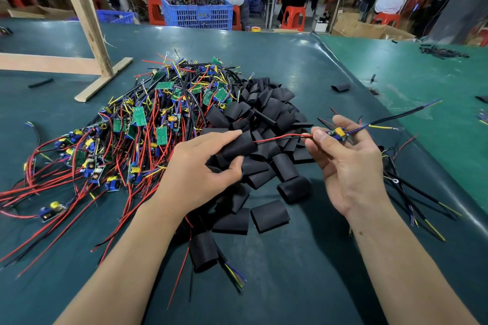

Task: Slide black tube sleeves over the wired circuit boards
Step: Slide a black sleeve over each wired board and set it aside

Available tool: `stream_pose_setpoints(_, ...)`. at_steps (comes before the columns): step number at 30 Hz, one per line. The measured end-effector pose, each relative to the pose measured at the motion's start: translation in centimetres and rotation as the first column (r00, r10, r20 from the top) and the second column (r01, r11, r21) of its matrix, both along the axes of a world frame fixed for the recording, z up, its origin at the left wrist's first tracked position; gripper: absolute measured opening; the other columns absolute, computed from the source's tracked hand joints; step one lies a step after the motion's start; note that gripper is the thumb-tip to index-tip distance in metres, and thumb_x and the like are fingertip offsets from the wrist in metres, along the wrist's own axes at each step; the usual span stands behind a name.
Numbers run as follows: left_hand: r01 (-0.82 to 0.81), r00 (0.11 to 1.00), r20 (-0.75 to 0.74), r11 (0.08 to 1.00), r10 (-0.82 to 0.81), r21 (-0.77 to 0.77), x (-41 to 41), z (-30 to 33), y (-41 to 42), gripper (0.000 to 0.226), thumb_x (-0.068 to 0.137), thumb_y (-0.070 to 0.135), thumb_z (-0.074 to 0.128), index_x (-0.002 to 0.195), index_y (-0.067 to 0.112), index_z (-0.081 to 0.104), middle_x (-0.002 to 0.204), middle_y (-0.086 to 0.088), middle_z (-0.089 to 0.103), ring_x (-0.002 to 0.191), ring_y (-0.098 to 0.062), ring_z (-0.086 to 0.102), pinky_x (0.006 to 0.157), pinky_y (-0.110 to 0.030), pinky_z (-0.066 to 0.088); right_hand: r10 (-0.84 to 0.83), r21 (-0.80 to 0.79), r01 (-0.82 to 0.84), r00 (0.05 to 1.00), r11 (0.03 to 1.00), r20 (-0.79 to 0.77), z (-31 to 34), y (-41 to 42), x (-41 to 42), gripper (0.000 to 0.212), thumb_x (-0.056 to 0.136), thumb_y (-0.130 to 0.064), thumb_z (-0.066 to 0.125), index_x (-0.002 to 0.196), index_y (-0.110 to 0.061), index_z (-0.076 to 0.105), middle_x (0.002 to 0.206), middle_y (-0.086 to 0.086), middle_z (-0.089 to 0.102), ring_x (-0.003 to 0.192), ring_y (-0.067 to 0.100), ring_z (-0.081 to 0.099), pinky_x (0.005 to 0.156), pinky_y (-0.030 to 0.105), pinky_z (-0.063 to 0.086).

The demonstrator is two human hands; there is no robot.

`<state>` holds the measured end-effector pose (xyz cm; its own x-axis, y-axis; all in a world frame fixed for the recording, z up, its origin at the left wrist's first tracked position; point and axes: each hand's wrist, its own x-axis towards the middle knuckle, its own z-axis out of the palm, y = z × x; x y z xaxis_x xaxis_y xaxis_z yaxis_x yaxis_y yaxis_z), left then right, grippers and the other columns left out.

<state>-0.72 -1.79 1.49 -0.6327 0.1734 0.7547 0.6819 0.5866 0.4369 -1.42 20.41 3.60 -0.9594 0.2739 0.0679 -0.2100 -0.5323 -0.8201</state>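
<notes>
- Hands are both engaged: left hand (200,166) is curled round one black sleeve (239,146), thumb under and fingers over; right hand (346,163) pinches a small circuit board (338,133) between thumb and fingertips.
- Board is held above the table (303,272), just right of the sleeve; its red wire (280,138) runs left and enters the sleeve mouth.
- Board itself is not yet inside the sleeve.
- Handling, as judged: sleeve looks light, soft and easily flattened, so a light grip at mid-length should keep the mouth open.
- Board looks light but fragile, with raised parts that may snag; it is best held by its edges or by the cable (396,116) behind it.
- Wires are limp and will not push; pulling them through seems wiser.
- Stock lies near: a sleeve pile (266,108) and a board pile (137,124), touching.
</notes>
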Motion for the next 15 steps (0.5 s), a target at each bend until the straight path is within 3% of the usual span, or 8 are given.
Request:
stream_pose_setpoints(3,0.033,0.999,0.025,0.998,-0.031,-0.055,0.0,-0.2,0.1,0.038,0.078,0.008,0.074,0.114,0.000,0.070,0.098,-0.007,0.073,0.087,-0.019,0.069,0.079,-0.035,0.056,0.015,0.073,-0.012,0.999,0.997,-0.033,-0.1,-0.4,0.1,0.038,0.080,0.012,0.068,0.109,-0.012,0.058,0.083,0.011,0.067,0.071,0.022,0.070,0.065,0.026,0.058)
stream_pose_setpoints(6,0.053,0.998,0.044,0.995,-0.050,-0.087,-0.1,-0.4,0.2,0.037,0.078,0.010,0.073,0.114,0.001,0.071,0.092,-0.005,0.072,0.081,-0.020,0.069,0.073,-0.036,0.055,0.064,0.147,-0.052,0.995,0.988,-0.072,-0.4,-0.9,0.4,0.036,0.081,0.013,0.067,0.105,-0.013,0.057,0.075,0.002,0.071,0.071,0.019,0.070,0.065,0.027,0.058)
stream_pose_setpoints(15,0.001,0.999,-0.050,0.962,-0.016,-0.275,0.0,-0.4,1.0,0.040,0.082,0.029,0.063,0.109,0.001,0.072,0.087,-0.003,0.074,0.071,-0.025,0.066,0.066,-0.044,0.052,0.178,0.412,-0.134,0.982,0.901,-0.070,-1.4,-3.2,1.4,0.034,0.079,0.004,0.074,0.098,-0.019,0.058,0.088,0.006,0.076,0.079,0.014,0.071,0.063,0.026,0.057)
